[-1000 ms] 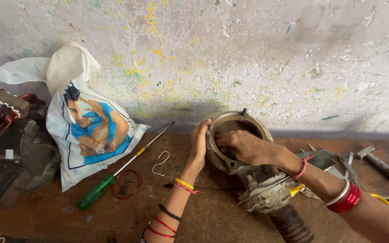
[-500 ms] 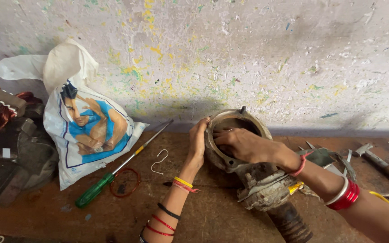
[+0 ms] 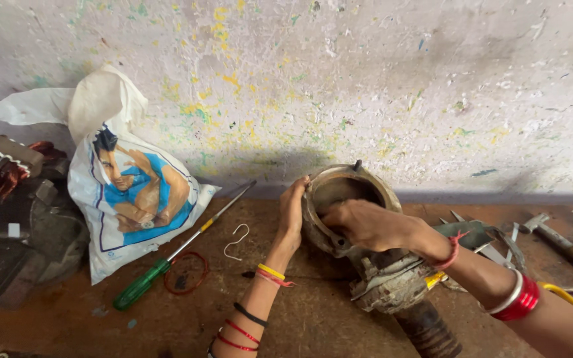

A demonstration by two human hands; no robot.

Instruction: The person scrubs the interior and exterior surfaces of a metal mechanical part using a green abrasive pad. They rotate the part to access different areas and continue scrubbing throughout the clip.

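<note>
A grimy metal motor housing [image 3: 382, 278] lies on its side on the brown bench, its round open end [image 3: 326, 182] turned toward the wall. My left hand [image 3: 293, 212] grips the left rim of that opening. My right hand [image 3: 359, 222] reaches over the rim with the fingers inside the opening; what they touch is hidden. A dark ribbed hose or cable [image 3: 429, 331] runs from the housing toward me.
A long green-handled screwdriver [image 3: 167, 258] lies left of the housing, beside a bent wire hook [image 3: 235, 240] and a red wire loop [image 3: 187, 272]. A white printed plastic bag [image 3: 127, 192] leans on the wall. Copper-wound motor parts [image 3: 8, 172] at far left; hammer [image 3: 565, 245] and snips [image 3: 492, 242] at right.
Both hands stay on the housing; the right hand's fingers have shifted slightly inside the opening. The view has drifted a little.
</note>
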